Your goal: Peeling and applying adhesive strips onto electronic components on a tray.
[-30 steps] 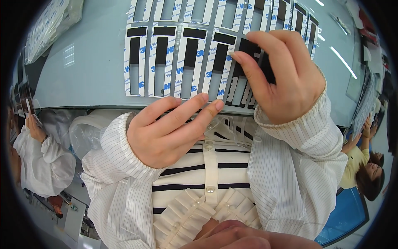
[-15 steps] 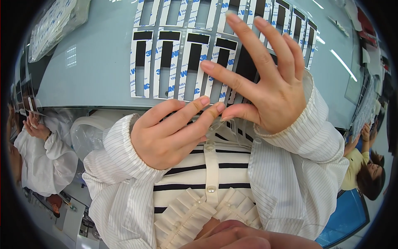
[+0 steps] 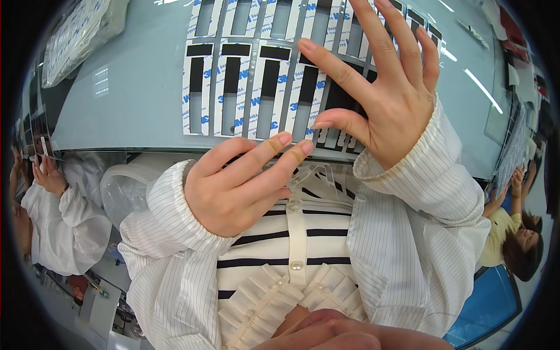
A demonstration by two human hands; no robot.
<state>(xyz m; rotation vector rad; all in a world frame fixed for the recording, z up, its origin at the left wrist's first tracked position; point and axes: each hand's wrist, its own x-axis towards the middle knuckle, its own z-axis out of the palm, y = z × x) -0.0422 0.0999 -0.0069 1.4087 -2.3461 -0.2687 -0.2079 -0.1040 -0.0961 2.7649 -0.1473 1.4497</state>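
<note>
Two rows of flat rectangular frames, with white blue-printed backing paper and black ends, lie on a glass-topped table. My left hand (image 3: 233,189) is at the table's near edge, fingers stretched forward and apart. Its fingertips rest at the lower ends of the near-row frames, beside the third frame (image 3: 269,81) and the rightmost frame (image 3: 304,96), which lies slightly tilted. My right hand (image 3: 394,96) is spread wide over the right part of the rows, holding nothing and hiding several frames. Its index fingertip is at the top of the rightmost near-row frame. Dark pieces (image 3: 341,137) show below the right palm.
A clear plastic-wrapped stack (image 3: 84,38) lies on the table (image 3: 134,99) at the far left. A white bin (image 3: 125,184) with clear plastic stands below the left edge. People sit at both sides, a white sleeve (image 3: 64,227) at left and a yellow top (image 3: 501,224) at right.
My right hand has moved away from me and slightly right, its thumb now apart from my left fingertips. The near-row frames have shifted slightly left. My left hand has barely moved.
</note>
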